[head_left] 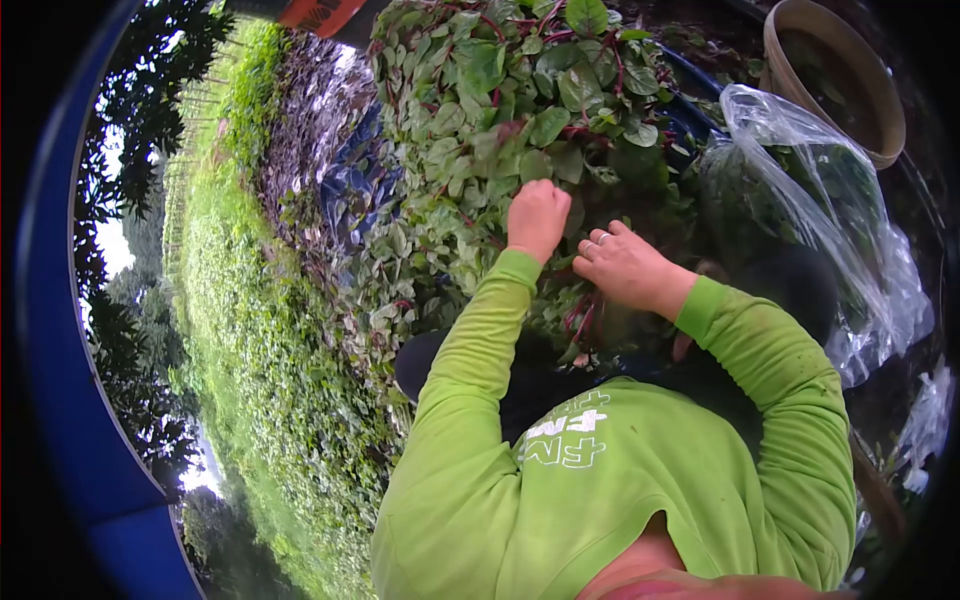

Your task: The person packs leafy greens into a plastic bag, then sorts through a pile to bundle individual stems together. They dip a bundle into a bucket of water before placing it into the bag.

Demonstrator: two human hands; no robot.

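A big heap of leafy greens with red stems (450, 130), which look like Malabar spinach, lies in front of me. My left hand (538, 217) is closed at the near side of the heap, its fingertips turned away; what it pinches is hidden. Close by on the right, my right hand (632, 268), with rings on a finger, is curled over a bunch of greens. Red stem ends (582, 318) of that bunch show below its fingers, above my lap. Some leaves just beyond my hands are blurred.
A clear plastic bag (815, 190) with greens inside stands at my right. Behind it is a tan round tub (885, 110). Blue sheeting (350, 185) lies under the heap. Green field plants (260, 320) spread out on the left, beside a blue canopy edge (60, 400).
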